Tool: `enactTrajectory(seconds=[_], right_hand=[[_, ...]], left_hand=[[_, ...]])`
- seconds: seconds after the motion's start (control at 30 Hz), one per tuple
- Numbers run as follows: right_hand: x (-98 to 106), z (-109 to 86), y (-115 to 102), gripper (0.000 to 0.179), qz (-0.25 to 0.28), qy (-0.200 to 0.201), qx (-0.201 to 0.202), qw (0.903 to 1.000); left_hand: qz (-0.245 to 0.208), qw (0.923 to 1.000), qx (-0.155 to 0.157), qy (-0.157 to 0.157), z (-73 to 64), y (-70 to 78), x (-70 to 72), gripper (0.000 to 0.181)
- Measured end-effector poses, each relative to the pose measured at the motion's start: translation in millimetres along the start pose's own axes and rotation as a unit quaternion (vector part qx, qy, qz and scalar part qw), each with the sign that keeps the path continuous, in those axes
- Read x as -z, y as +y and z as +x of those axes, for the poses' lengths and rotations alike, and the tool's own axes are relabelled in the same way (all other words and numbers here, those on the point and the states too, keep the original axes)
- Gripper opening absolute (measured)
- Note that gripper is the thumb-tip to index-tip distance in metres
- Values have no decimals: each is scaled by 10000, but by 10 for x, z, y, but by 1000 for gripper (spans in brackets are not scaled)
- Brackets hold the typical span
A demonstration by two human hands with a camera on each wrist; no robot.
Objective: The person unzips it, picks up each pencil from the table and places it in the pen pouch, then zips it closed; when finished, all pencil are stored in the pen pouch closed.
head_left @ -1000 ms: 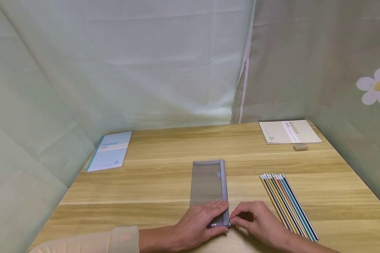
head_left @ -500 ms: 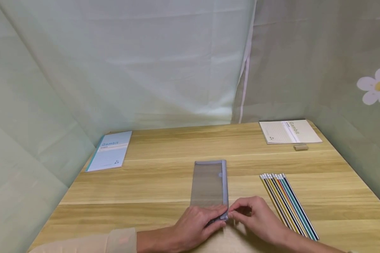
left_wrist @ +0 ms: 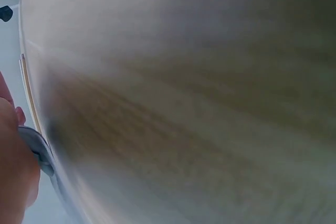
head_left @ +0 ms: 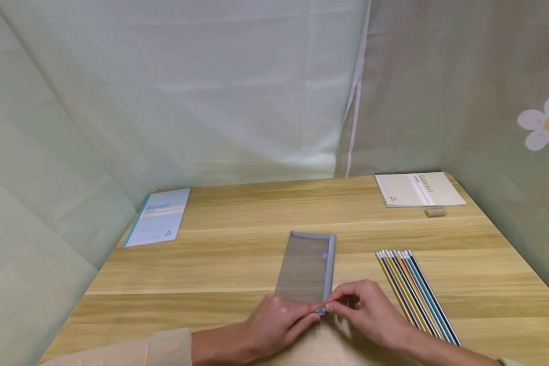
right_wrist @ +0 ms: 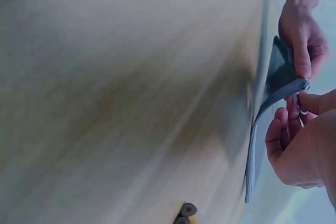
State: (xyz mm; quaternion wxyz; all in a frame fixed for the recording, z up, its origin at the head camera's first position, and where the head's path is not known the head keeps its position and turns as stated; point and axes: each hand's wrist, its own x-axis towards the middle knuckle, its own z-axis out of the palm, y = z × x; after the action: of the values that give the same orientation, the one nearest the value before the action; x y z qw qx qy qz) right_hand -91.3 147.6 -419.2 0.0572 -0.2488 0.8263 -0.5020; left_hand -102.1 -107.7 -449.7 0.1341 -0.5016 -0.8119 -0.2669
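Note:
A grey see-through zip pouch (head_left: 303, 267) lies lengthwise in front of me, its zip strip along the right side. My left hand (head_left: 276, 325) pinches the pouch's near end between thumb and fingers; in the right wrist view that end of the pouch (right_wrist: 275, 90) bends up off the tabletop. At the same corner, my right hand (head_left: 372, 315) pinches the ring-shaped zipper pull (right_wrist: 298, 104) between thumb and index finger. Its other fingers are curled. The left wrist view shows only part of the left hand (left_wrist: 18, 166) and a grey edge of the pouch.
Several striped pencils (head_left: 418, 295) lie side by side just right of the right hand. A blue notebook (head_left: 157, 218) is at the back left of the wooden table (head_left: 210, 274). At the back right are a cream notebook (head_left: 418, 189) and a small brown object (head_left: 435, 212).
Both hands have moved slightly up in the head view, lifting the pouch's near end. The pouch's far end has swung to the right. The pencils and notebooks stay put.

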Motion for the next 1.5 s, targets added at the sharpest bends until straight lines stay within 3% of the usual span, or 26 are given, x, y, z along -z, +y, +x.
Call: enactTrajectory(seconds=[0.37, 0.6, 0.77, 0.97, 1.2, 1.5], right_hand=[[23, 60, -16, 8, 103, -9, -71, 9999], [33, 93, -34, 5, 81, 89, -173, 9998], [37, 104, -47, 8, -44, 205, -135, 9997], [56, 126, 39, 2, -126, 321, -150, 9993], [181, 154, 228, 6, -376, 711, -331, 9962], [329, 249, 315, 7, -689, 1119, -671, 9890]], left_hand=[[-211, 9992, -156, 299, 1, -48, 19, 24], [-408, 9986, -73, 322, 18, -43, 48, 26], [-348, 9985, -194, 383, 25, -54, 63, 24], [-12, 9960, -642, 617, 30, -73, 114, 25], [343, 9871, -1321, 841, 7, -64, 202, 27], [438, 9773, -1788, 1049, -27, -72, 306, 27]])
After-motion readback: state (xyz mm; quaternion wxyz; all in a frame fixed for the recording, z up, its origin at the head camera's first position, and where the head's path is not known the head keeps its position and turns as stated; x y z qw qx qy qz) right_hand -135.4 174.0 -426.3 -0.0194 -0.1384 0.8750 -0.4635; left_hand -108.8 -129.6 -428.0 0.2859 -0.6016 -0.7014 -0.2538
